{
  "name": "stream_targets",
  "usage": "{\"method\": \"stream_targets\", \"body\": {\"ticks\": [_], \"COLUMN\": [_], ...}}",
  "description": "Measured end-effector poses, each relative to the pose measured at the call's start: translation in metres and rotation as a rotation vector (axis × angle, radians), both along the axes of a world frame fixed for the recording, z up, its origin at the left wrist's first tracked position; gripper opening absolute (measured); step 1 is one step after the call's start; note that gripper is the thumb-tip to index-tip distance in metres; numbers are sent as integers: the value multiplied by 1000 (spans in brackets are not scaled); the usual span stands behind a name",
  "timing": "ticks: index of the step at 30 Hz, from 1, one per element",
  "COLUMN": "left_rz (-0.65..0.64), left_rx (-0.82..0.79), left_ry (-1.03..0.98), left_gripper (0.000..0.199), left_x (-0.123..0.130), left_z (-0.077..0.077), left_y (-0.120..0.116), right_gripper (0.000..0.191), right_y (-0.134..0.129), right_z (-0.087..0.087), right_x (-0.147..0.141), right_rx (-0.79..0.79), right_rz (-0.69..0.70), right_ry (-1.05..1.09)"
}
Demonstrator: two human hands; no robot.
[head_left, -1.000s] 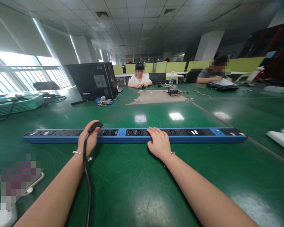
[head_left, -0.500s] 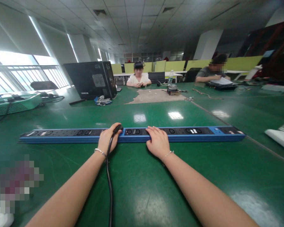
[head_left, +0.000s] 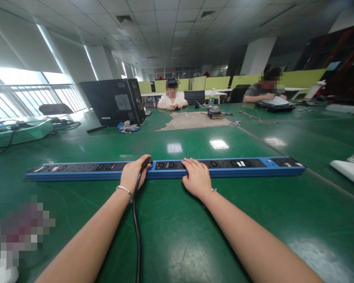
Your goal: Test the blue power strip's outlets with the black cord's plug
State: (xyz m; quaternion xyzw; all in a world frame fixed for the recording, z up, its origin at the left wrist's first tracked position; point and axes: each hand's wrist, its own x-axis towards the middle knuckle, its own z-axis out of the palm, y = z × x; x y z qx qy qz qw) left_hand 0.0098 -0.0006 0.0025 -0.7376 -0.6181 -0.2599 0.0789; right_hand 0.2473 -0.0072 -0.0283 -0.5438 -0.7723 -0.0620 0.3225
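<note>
A long blue power strip (head_left: 238, 172) with black sockets lies crosswise on the green table (head_left: 171, 220). Just left of its middle, my left hand (head_left: 133, 171) is closed on the black plug (head_left: 147, 161) of a power cord. The plug sits at the strip's top face; whether it is in a socket is hidden by my fingers. Its black cable (head_left: 136, 232) runs down toward me past my left wrist. To the right of the middle, my right hand (head_left: 197, 177) rests on the strip, fingers over the top and thumb along the front side, gripping it.
A black computer case (head_left: 112, 103) stands at the far left, with work gloves (head_left: 128, 127) beside it. The green basket (head_left: 26, 135) holds cables. Two people sit across the table. A cardboard sheet (head_left: 191, 120) lies between, and a white device (head_left: 349, 171) is at right.
My left hand has shifted very slightly left and down, and the strip's left end has dipped a little in view. My right hand stays in place.
</note>
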Motion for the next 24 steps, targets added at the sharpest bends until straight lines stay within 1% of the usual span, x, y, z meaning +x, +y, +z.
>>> {"method": "stream_targets", "body": {"ticks": [4, 6, 11, 13, 17, 22, 24], "left_rz": [2, 1, 11, 16, 28, -38, -46], "left_rx": [-20, -7, 85, 84, 33, 35, 37], "left_ry": [59, 72, 92, 97, 89, 105, 99], "left_gripper": [32, 32, 32, 33, 34, 32, 32], "left_x": [0, -1, -6, -7, -7, -3, -3], "left_z": [5, 2, -10, -12, -10, -11, -11], "left_y": [0, 2, 8, 9, 7, 3, 2], "right_gripper": [49, 48, 48, 48, 48, 48, 47], "right_y": [0, 0, 0, 0, 0, 0, 0], "right_z": [0, 0, 1, 1, 1, 0, 0], "right_x": [0, 0, 0, 0, -1, -1, 0], "right_rx": [-10, -11, -11, -15, -16, -9, 0], "right_rz": [-2, -3, -2, -1, -5, -5, -3], "right_ry": [6, 2, -1, 1, 1, 1, 3]}}
